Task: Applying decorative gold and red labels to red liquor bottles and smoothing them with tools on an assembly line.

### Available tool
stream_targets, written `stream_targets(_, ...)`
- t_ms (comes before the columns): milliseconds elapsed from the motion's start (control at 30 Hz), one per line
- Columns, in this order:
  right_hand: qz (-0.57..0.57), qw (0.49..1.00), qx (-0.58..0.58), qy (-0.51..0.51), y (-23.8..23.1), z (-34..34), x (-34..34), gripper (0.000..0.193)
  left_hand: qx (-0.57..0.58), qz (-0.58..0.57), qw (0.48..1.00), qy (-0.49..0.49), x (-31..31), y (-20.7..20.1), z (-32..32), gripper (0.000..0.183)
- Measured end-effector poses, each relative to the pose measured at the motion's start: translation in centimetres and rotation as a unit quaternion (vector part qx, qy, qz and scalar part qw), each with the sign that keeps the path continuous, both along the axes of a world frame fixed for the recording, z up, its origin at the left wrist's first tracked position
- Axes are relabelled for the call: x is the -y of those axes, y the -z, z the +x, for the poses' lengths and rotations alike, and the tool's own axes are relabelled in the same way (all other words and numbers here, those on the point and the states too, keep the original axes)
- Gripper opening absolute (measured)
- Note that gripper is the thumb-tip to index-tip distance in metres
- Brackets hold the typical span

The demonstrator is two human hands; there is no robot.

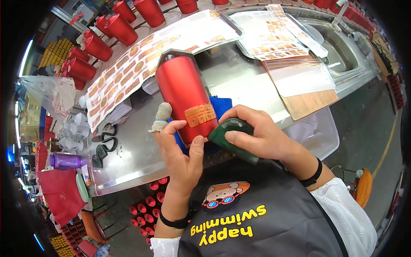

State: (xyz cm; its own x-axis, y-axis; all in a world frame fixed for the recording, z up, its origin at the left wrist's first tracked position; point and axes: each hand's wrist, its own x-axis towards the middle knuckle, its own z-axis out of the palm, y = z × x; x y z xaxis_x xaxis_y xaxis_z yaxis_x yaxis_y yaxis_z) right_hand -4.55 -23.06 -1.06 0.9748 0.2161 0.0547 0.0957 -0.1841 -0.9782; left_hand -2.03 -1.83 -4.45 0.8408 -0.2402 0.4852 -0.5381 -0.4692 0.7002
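A glossy red metal tumbler [183,92] lies tilted on the steel bench in front of me, over a blue cloth [221,104]. A gold patterned decal [199,115] sits on its side near my end. My left hand [182,154] grips the tumbler's near end, with the thumb and index finger touching it; one finger wears a grey cloth cover [161,115]. A dark green flat scraper pad [233,135] is pinched in my right hand [261,132], its edge against the tumbler beside the decal. The tumbler's far end meets a dark holder, partly hidden.
Sheets of gold decals [139,64] cover the bench's far left, with more decal sheets [278,38] at the back right. A wooden board [306,103] lies before the sink [342,49]. Scissors [107,139] and a purple bottle [66,161] are at left. Red tumblers [120,30] line the back.
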Motion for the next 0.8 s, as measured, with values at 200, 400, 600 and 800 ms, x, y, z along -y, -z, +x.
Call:
stream_targets(200,0.024,0.999,0.022,-0.011,0.3,-0.1,-0.2,0.026,-0.017,-0.016,0.999,0.030,0.0,0.4,0.0,0.039)
stream_targets(400,-0.008,1.000,0.008,0.007,0.0,-0.2,0.1,0.026,-0.073,-0.099,0.991,0.044,-0.4,1.3,0.1,0.036)
stream_targets(600,-0.041,0.990,0.133,0.004,0.9,-0.1,-0.5,0.023,-0.022,-0.099,0.994,0.036,0.1,1.1,0.1,0.037)
stream_targets(800,-0.031,0.999,0.036,0.001,0.2,-0.3,0.2,0.026,-0.028,-0.117,0.992,0.032,0.1,1.4,0.0,0.039)
